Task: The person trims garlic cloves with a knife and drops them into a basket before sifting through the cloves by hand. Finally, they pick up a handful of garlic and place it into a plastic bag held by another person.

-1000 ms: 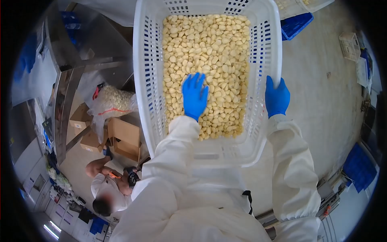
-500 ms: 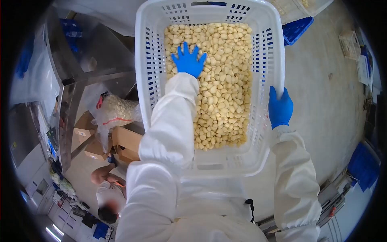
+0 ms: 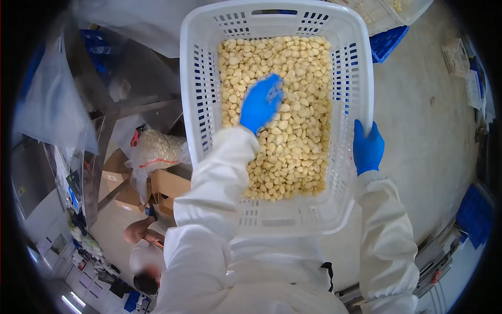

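Observation:
A large white slotted plastic basket (image 3: 293,214) fills the middle of the head view. Inside lies a thick layer of cream-coloured pieces (image 3: 295,152) that look like peeled garlic cloves. My left hand (image 3: 260,104), in a blue glove, is over the upper middle of the layer. Its fingers are curled together and somewhat blurred; what lies within them, if anything, is hidden. My right hand (image 3: 368,148), also blue-gloved, grips the basket's right rim, with the thumb and fingers hooked around the edge.
At left, a clear bag (image 3: 157,149) of similar pale pieces lies by open cardboard boxes (image 3: 170,186) and a metal frame. Another person (image 3: 146,256) is at lower left. A blue crate (image 3: 389,43) and another white basket (image 3: 376,15) stand at upper right.
My left hand has gone from spread flat at the layer's upper left to curled, nearer the middle. My right hand still holds the rim. The basket sits slightly lower and further right in view.

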{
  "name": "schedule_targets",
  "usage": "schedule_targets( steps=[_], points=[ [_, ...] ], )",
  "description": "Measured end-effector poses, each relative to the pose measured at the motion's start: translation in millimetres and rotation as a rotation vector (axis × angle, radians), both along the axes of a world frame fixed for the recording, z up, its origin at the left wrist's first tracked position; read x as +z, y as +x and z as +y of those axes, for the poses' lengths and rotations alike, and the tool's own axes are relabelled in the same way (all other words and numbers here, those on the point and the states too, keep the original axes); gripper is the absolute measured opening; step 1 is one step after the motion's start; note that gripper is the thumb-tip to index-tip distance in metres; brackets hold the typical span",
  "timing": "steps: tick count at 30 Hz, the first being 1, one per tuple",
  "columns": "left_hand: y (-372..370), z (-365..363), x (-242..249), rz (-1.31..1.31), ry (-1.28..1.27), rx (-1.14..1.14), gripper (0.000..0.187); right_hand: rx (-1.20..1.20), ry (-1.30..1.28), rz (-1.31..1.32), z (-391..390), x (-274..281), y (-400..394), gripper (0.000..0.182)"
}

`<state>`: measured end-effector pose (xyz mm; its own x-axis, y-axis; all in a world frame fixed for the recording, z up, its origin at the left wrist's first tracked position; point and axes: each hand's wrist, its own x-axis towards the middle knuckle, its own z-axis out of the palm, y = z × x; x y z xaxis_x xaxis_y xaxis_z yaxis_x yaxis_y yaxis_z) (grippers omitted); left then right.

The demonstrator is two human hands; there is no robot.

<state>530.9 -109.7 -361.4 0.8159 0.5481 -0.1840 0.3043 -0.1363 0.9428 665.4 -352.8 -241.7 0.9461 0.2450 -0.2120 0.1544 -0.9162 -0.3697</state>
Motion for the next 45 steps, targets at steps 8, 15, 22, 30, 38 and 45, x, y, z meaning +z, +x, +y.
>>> schedule_targets(
  steps=[8, 15, 22, 30, 38, 45],
  points=[
    [63, 119, -54, 0.718, 0.706, 0.195, 0.057, -0.008, 0.028, 0.001, -3, -3, 0, 0.034],
    [63, 61, -60, 0.47, 0.556, 0.047, 0.048, 0.005, 0.029, -0.016, -3, -4, 1, 0.034],
    [30, -37, -12, 0.332, 0.652, -0.035, 0.051, 0.01, -0.023, -0.011, -1, -3, 2, 0.037],
    [-37, -95, 27, 0.44, 0.525, -0.203, 0.067, 0.038, -0.019, -0.027, -4, -5, 2, 0.038],
    [-96, -68, 46, 0.103, 0.006, 0.115, 0.053, 0.017, 0.022, 0.004, -4, -4, 2, 0.039],
    [-59, 11, -36, 0.312, 0.635, 0.301, 0.042, 0.024, -0.011, 0.002, -5, -8, 3, 0.039]
  ],
)
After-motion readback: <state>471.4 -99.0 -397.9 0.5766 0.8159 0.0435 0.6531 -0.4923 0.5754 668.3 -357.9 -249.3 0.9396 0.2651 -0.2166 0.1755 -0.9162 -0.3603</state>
